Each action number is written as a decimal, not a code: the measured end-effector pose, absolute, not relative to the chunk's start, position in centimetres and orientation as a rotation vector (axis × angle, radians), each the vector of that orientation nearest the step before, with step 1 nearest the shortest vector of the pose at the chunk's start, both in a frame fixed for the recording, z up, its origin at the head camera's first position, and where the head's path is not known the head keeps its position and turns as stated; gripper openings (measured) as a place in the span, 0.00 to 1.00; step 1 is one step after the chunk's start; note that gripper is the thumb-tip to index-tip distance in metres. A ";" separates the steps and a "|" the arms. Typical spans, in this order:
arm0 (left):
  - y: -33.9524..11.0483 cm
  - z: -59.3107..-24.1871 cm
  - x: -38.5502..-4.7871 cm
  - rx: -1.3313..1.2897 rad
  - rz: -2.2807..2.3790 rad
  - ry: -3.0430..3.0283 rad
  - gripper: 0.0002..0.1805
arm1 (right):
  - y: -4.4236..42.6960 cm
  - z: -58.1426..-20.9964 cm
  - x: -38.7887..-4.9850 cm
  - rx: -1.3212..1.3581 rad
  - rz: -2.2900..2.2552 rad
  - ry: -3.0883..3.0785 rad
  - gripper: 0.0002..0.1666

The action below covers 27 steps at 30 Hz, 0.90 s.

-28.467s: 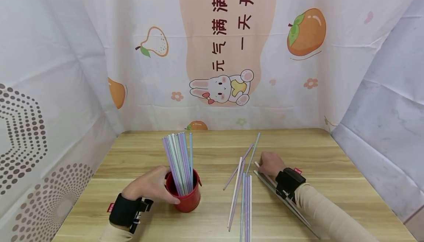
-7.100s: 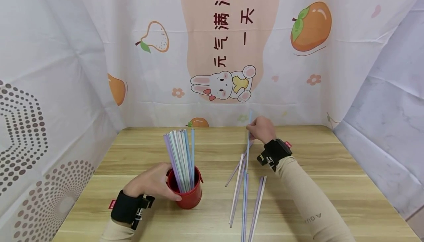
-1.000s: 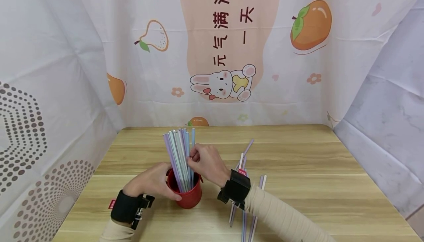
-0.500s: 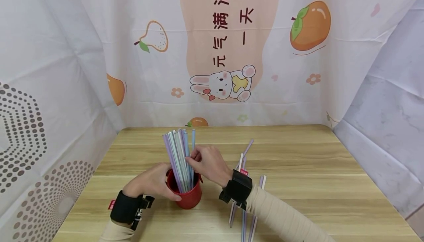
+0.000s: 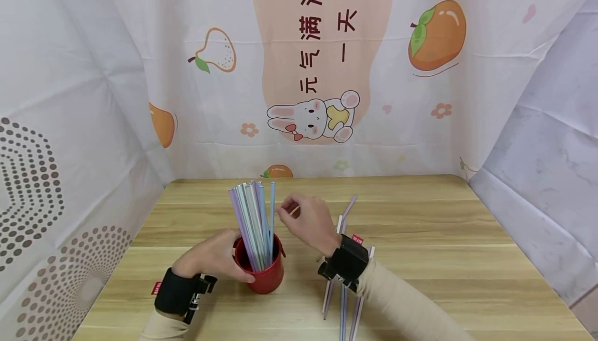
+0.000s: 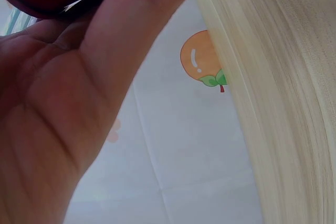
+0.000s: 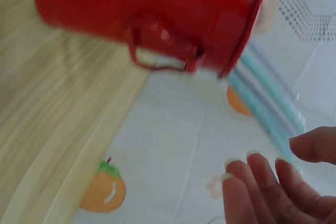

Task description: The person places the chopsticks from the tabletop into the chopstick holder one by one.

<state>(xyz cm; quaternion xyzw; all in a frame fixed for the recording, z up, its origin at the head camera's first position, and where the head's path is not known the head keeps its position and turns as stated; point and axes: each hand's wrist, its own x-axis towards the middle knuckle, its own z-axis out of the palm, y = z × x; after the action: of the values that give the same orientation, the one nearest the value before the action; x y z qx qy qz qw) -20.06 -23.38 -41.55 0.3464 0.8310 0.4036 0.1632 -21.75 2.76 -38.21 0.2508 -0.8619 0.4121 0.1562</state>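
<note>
A red metal bucket (image 5: 265,278) with a small side handle (image 7: 163,51) stands on the table, left of centre. Coloured straws (image 5: 252,221), purple, pale green, white and blue, lean upright in it, and one blue straw (image 5: 272,211) stands a little apart on the right. My left hand (image 5: 212,258) grips the bucket from its left side, thumb along the front near the rim. My right hand (image 5: 309,221) hovers just right of the straws, touching none of them. In the right wrist view its thumb and fingers (image 7: 265,184) are apart with nothing between them.
Several loose straws (image 5: 343,299), purple, white and blue, lie on the wooden table (image 5: 420,237) to the right of the bucket, partly under my right forearm. A printed cloth (image 5: 210,112) hangs behind the table's far edge.
Earlier, my right hand lifted a blue straw from the loose ones and brought it to the bucket. Since half a second ago it has let go and drawn back right. My left hand stays put.
</note>
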 end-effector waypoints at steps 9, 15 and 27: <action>-23.4 -41.6 -20.1 0.977 1.121 2.391 0.39 | 6.3 -38.0 -23.4 0.514 1.041 -2.656 0.10; -23.4 -41.6 -20.1 0.974 1.126 2.393 0.39 | 8.4 -38.6 -24.4 0.406 0.957 -2.886 0.20; -23.3 -41.6 -20.1 1.002 1.159 2.372 0.38 | 11.2 -40.7 -25.2 0.358 0.861 -2.987 0.22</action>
<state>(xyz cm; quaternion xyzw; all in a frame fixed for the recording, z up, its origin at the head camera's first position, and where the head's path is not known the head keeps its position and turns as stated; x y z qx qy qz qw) -20.10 -23.34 -41.59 0.3505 0.8294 0.4052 0.1581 -25.19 11.19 -40.65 0.1144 -0.9545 0.2752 0.0060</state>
